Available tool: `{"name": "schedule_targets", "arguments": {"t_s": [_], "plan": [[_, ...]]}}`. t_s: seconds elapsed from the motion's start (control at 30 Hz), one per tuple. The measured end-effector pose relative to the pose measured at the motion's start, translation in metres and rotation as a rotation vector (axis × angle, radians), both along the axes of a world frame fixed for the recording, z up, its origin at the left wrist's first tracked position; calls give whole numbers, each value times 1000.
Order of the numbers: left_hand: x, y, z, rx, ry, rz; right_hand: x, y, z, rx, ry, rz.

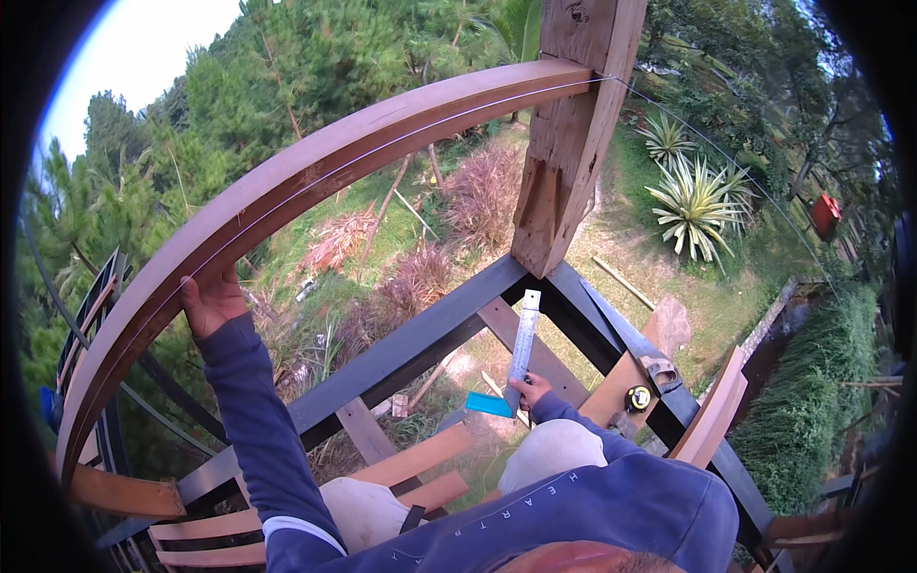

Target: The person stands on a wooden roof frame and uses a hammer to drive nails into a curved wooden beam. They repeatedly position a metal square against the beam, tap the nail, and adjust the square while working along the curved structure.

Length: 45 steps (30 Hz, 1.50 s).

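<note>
My left hand (212, 302) grips the lower edge of a long brown wooden beam (315, 158), with the thumb on its near face and the fingers partly hidden behind. That beam meets an upright wooden post (564, 134) at its far end. A thin pale string (420, 122) runs along the beam's near face to the post. Lower down, my right hand (531, 391) is closed around a try square (522, 339), near where its steel blade joins the blue handle (489, 405). The blade points up toward the foot of the post, apart from the beam.
Black metal beams (401, 349) form a corner below the post, with open gaps down to the ground. A tape measure (637, 398) rests on a plank at the right. Wooden slats (411, 454) lie beneath me. Curved wooden pieces (712, 411) stand at the right.
</note>
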<state>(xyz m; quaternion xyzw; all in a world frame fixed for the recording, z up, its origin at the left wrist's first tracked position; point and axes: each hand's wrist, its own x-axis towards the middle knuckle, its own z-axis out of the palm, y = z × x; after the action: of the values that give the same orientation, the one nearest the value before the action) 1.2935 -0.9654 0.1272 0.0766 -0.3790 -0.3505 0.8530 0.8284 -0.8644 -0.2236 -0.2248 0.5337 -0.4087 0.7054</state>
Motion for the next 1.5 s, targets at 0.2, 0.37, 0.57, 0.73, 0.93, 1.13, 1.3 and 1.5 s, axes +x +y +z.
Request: {"name": "schedule_targets", "arguments": {"t_s": [0.2, 0.37, 0.57, 0.73, 0.93, 1.13, 1.3, 1.5], "plan": [[1, -7, 4, -32, -56, 3, -6, -11, 3, 24, -6, -14], [23, 14, 14, 37, -46, 89, 21, -9, -13, -20, -33, 72], [-30, 0, 26, 11, -103, -109, 16, -5, -41, 10, -1, 122], [-13, 15, 15, 28, -98, -129, 52, -4, -33, 26, 25, 186], [-14, 18, 21, 52, -90, -218, 60, -11, -25, 34, -21, 257], [-13, 12, 21, 31, -94, -232, 61, -18, -35, 12, -43, 248], [-14, 11, 23, -5, -96, -250, 55, -25, -49, 7, -108, 302], [-15, 19, 18, 65, -107, -188, 53, -13, -28, -17, -51, 230]]}}
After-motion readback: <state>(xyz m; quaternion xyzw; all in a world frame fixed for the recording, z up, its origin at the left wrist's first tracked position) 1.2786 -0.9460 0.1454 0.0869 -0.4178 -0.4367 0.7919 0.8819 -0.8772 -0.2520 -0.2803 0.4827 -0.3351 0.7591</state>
